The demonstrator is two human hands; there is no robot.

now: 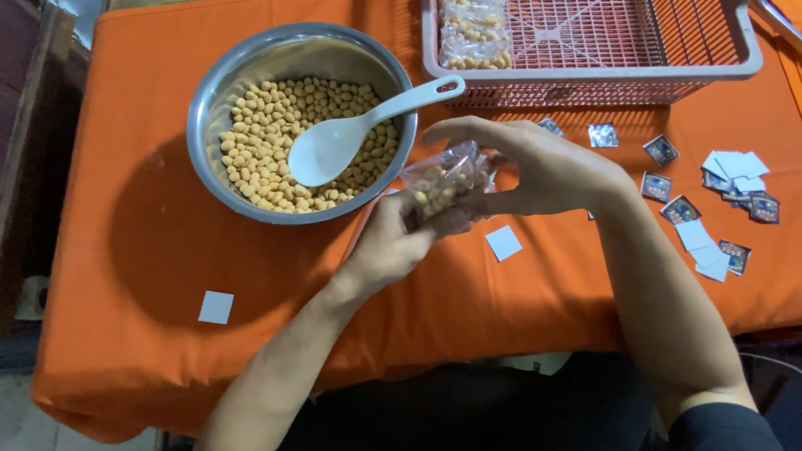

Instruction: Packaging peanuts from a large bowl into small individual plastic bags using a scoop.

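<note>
At the centre of the frame a small clear bag [439,189] of round yellow snacks is gripped between the left hand [393,241] and the right hand [540,164], both closed on it above the orange tablecloth [153,254]. At upper right a pink plastic basket [695,71] is seen, with filled bags [472,6] stacked in its left end. At upper left a steel bowl [206,107] of the same snacks is set, a white spoon [331,143] resting in it. Small square cards [721,209] are scattered at right; one white card [216,307] lies at lower left.
</note>
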